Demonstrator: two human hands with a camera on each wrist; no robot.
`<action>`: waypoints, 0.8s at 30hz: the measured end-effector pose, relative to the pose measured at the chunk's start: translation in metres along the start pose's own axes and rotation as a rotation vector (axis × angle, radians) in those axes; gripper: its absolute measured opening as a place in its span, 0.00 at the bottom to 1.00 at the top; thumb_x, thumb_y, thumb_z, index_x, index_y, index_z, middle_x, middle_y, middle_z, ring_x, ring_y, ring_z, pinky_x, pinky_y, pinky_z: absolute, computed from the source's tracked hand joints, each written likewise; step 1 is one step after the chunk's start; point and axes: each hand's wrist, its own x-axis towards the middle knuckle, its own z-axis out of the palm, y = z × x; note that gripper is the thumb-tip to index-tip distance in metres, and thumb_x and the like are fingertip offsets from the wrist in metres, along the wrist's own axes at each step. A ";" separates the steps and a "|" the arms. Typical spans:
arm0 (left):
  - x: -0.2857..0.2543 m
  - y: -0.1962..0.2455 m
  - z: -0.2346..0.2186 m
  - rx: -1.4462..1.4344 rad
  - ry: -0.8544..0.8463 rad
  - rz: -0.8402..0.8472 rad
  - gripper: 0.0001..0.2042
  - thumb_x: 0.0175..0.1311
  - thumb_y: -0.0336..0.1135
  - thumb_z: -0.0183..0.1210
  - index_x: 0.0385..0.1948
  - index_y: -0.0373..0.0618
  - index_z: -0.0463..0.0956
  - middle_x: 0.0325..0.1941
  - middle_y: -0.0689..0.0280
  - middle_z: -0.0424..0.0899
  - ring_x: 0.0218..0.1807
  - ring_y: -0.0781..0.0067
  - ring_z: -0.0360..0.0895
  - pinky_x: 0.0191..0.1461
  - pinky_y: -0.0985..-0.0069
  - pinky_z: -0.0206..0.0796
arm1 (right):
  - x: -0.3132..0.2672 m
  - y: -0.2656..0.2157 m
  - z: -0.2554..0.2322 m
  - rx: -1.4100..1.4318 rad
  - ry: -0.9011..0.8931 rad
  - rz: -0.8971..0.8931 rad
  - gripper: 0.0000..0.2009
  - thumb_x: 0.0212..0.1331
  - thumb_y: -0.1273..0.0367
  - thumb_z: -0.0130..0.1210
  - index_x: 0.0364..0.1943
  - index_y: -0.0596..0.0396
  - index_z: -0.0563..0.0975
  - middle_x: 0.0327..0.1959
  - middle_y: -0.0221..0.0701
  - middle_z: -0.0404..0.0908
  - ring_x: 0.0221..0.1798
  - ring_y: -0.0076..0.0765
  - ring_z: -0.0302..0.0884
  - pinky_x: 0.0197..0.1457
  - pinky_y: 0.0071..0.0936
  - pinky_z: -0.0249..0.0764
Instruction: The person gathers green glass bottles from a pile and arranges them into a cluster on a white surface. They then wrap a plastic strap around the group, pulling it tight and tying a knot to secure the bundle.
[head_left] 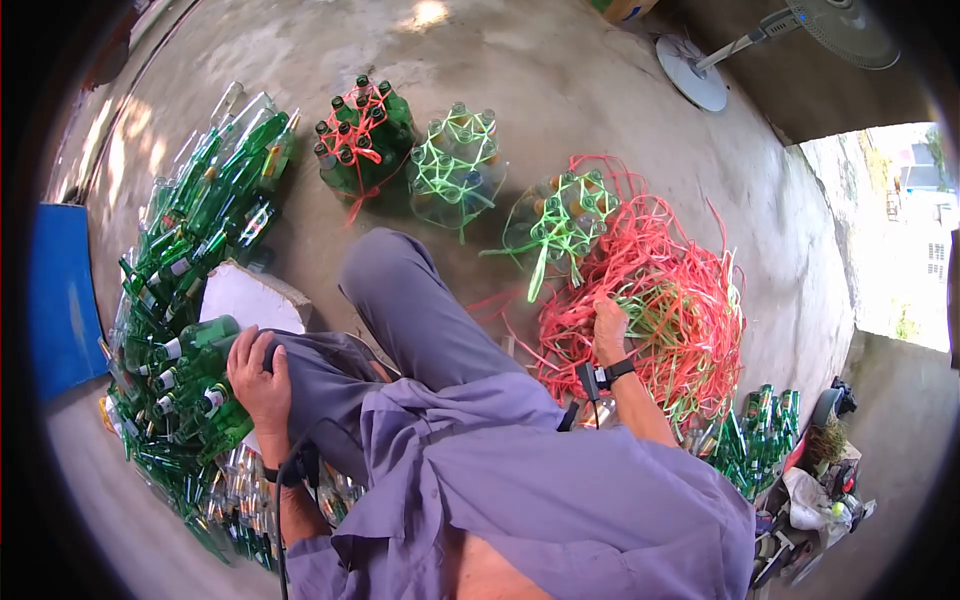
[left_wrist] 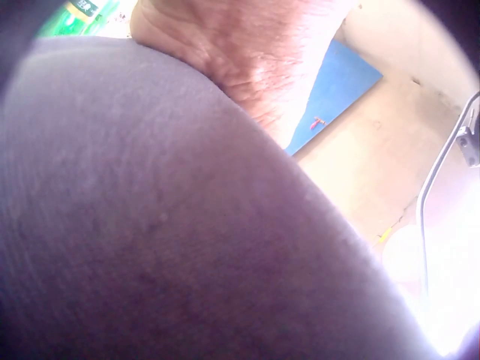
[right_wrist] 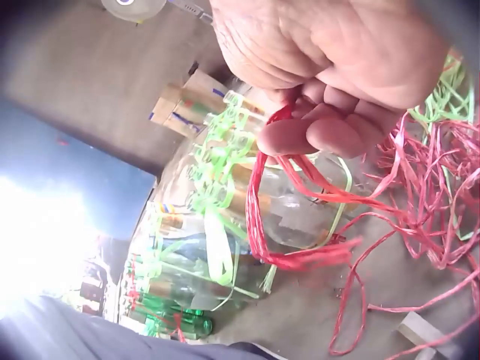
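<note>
My left hand (head_left: 260, 378) rests on the trousered knee, fingers relaxed, beside a heap of green bottles (head_left: 180, 270). In the left wrist view only the heel of that hand and the wrist show above the trouser cloth (left_wrist: 165, 210). With curled fingers my right hand (right_wrist: 337, 97) holds a looped bundle of red plastic strips (right_wrist: 259, 217). Below and around it spreads a tangled pile of red and green strips (head_left: 690, 310). Just ahead stands a cluster of clear bottles (head_left: 560, 215) bound with green strips.
Another green-tied bottle bundle (head_left: 458, 165) and a red-tied green bottle bundle (head_left: 365, 140) stand on the concrete floor. A white block (head_left: 255, 297) sits by the left knee. More green bottles (head_left: 760, 435) lie at right. A fan (head_left: 690, 72) stands at the back right, a blue panel (head_left: 68, 300) at left.
</note>
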 end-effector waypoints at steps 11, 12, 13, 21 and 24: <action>-0.004 -0.002 -0.003 -0.016 0.030 -0.016 0.12 0.57 0.34 0.63 0.42 0.46 0.81 0.57 0.64 0.80 0.61 0.56 0.72 0.66 0.61 0.59 | -0.007 -0.011 0.004 -0.182 0.021 -0.259 0.16 0.64 0.72 0.47 0.54 0.61 0.73 0.32 0.38 0.86 0.16 0.20 0.74 0.17 0.16 0.66; -0.004 -0.002 -0.003 -0.017 0.030 -0.017 0.12 0.57 0.34 0.63 0.42 0.46 0.81 0.57 0.64 0.80 0.61 0.56 0.72 0.66 0.61 0.59 | -0.012 -0.014 0.008 -0.186 0.006 -0.324 0.21 0.64 0.72 0.47 0.61 0.62 0.71 0.33 0.38 0.86 0.18 0.21 0.76 0.18 0.16 0.69; -0.004 -0.002 -0.003 -0.022 0.030 -0.017 0.12 0.57 0.34 0.63 0.42 0.46 0.81 0.56 0.63 0.80 0.61 0.56 0.72 0.66 0.61 0.59 | -0.015 -0.014 0.011 -0.188 0.005 -0.324 0.21 0.64 0.72 0.47 0.61 0.62 0.71 0.33 0.38 0.86 0.18 0.21 0.76 0.18 0.16 0.69; -0.007 -0.004 -0.004 -0.027 0.040 -0.016 0.11 0.57 0.34 0.63 0.42 0.47 0.82 0.56 0.63 0.80 0.61 0.56 0.72 0.66 0.61 0.59 | -0.013 -0.013 0.022 -0.197 -0.112 -0.184 0.20 0.64 0.70 0.52 0.60 0.63 0.73 0.38 0.36 0.86 0.19 0.21 0.78 0.19 0.15 0.69; -0.008 -0.004 -0.003 -0.014 0.042 -0.018 0.12 0.57 0.35 0.63 0.42 0.47 0.82 0.57 0.63 0.80 0.61 0.56 0.72 0.66 0.61 0.59 | -0.011 -0.006 0.022 -0.370 -0.112 -0.192 0.20 0.63 0.67 0.54 0.56 0.64 0.76 0.37 0.39 0.86 0.20 0.28 0.80 0.21 0.23 0.72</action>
